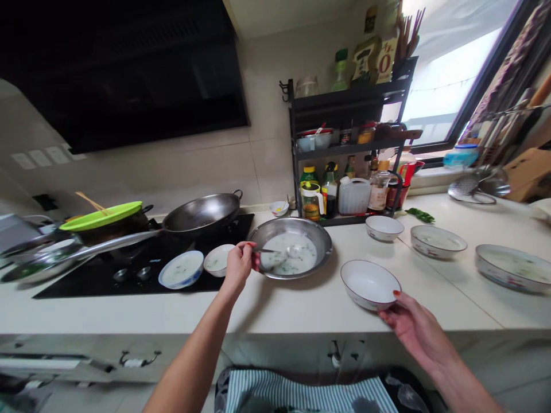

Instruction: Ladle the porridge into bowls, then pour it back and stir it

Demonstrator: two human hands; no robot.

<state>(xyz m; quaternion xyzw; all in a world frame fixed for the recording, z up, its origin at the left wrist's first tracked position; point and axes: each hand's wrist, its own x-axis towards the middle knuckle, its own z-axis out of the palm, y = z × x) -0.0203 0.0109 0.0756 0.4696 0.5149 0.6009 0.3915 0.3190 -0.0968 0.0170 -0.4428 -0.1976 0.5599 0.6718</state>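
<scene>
My left hand [240, 263] is closed around the handle of a metal ladle [275, 251]. The ladle's bowl dips into white soup with green bits, inside a wide steel basin [325, 252] on the counter. My right hand [411, 315] grips the rim of a white bowl [370, 281], thumb on the edge and fingers beneath. That bowl shows a plain white inside and is tilted slightly, just right of the basin. Left of the basin, close to my left hand, a small bowl [216, 261] and a blue-patterned bowl [181, 271] hold the same soup.
More bowls stand on the right: a small bowl [384, 228], a patterned bowl [439, 242] and a larger bowl [514, 269]. A steel wok [204, 212] sits on the black cooktop [99, 281]. Behind the basin is a black rack [344, 97] with bottles.
</scene>
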